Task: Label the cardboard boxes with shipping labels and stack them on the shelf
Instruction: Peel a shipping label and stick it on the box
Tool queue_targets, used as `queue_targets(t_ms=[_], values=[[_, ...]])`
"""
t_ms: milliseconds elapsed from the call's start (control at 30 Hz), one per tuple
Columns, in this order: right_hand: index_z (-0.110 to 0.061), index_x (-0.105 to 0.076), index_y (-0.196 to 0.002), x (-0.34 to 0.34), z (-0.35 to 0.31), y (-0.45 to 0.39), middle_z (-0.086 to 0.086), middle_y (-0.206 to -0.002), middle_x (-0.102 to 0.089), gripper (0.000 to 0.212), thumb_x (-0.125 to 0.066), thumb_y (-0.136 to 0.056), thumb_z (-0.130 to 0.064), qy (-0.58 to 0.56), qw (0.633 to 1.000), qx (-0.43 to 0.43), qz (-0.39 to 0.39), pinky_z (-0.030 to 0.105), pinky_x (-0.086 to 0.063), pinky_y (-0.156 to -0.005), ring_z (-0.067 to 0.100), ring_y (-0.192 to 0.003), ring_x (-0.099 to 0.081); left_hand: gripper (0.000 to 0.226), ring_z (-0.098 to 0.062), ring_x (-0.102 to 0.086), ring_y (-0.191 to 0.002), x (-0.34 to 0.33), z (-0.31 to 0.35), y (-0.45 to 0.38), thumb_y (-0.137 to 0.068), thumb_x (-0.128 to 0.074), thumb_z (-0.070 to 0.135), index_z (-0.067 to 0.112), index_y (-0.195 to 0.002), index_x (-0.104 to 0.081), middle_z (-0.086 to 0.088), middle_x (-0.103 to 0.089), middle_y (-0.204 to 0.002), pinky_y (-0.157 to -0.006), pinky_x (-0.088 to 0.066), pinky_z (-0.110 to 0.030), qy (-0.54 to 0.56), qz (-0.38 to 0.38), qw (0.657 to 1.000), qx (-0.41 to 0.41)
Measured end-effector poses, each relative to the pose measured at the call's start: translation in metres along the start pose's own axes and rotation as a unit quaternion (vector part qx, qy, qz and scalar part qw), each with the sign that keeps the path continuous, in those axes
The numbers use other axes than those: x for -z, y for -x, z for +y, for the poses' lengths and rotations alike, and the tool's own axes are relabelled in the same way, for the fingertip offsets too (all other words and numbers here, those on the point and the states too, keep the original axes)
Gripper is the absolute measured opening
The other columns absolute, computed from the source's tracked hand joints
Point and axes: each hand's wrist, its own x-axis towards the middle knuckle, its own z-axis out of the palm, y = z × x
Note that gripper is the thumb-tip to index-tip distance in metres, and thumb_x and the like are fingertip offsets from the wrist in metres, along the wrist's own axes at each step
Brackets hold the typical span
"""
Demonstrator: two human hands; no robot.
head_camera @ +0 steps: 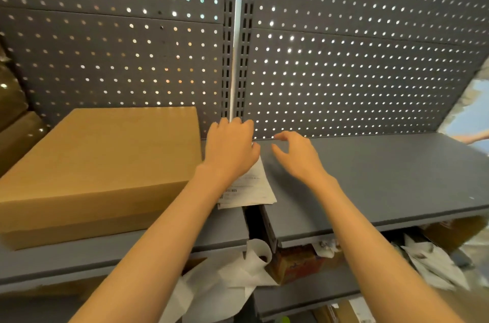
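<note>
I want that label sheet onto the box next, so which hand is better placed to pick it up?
Probably the left. The left hand already rests on the printed label sheet, right beside the cardboard box. The right hand hovers open over the bare grey shelf, farther from the box.

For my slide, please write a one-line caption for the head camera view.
Left hand rests on shipping labels beside a cardboard box on the grey shelf; right hand hovers open.
</note>
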Motion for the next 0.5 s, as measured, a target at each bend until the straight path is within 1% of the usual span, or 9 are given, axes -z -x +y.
queue_targets(t_ms=[100,200,300,400,500], values=[[-0.011,-0.051,-0.131,-0.008,0.007,-0.012,0.006,-0.135,-0.052,0.038,-0.05,-0.095,-0.023,0.001,1.0,-0.001,-0.024,0.036,-0.038,-0.102,0.022,-0.125,-0.046,0.028,-0.031,-0.053,-0.101,-0.012,0.006,-0.007,-0.09,-0.048,0.029,0.012,-0.111,-0.055,-0.009,-0.06,-0.107,-0.081,-0.037,-0.035,-0.01,-0.021,0.999,0.024],[-0.01,-0.05,-0.132,-0.015,0.013,-0.026,0.007,-0.137,-0.051,0.039,-0.05,-0.095,-0.022,0.0,0.999,0.006,-0.052,0.037,-0.037,-0.103,0.023,-0.126,-0.046,0.027,-0.03,-0.052,-0.103,-0.02,0.012,-0.014,-0.091,-0.047,0.028,0.011,-0.111,-0.054,-0.009,-0.059,-0.109,-0.082,-0.037,-0.036,-0.016,-0.021,0.998,0.05],[-0.01,-0.051,-0.132,-0.021,0.019,-0.04,0.009,-0.136,-0.051,0.039,-0.05,-0.095,-0.023,0.004,0.997,0.02,-0.081,0.039,-0.038,-0.103,0.026,-0.126,-0.046,0.03,-0.031,-0.052,-0.107,-0.031,0.015,-0.017,-0.091,-0.047,0.029,0.011,-0.115,-0.053,-0.01,-0.059,-0.114,-0.085,-0.039,-0.038,-0.014,-0.042,0.996,0.08],[-0.011,-0.053,-0.131,-0.026,0.026,-0.053,0.011,-0.133,-0.053,0.04,-0.05,-0.094,-0.027,0.001,0.993,0.036,-0.112,0.042,-0.04,-0.101,0.03,-0.123,-0.048,0.031,-0.031,-0.051,-0.108,-0.041,0.012,-0.018,-0.091,-0.047,0.03,0.012,-0.116,-0.053,-0.011,-0.058,-0.116,-0.085,-0.039,-0.037,-0.025,-0.061,0.991,0.116],[-0.012,-0.054,-0.131,-0.033,0.033,-0.065,0.012,-0.131,-0.054,0.042,-0.051,-0.093,-0.032,0.006,0.988,0.053,-0.144,0.045,-0.041,-0.1,0.035,-0.122,-0.048,0.036,-0.03,-0.049,-0.111,-0.049,0.008,-0.019,-0.092,-0.047,0.032,0.013,-0.122,-0.051,-0.011,-0.053,-0.122,-0.086,-0.04,-0.036,-0.024,-0.077,0.985,0.151]])
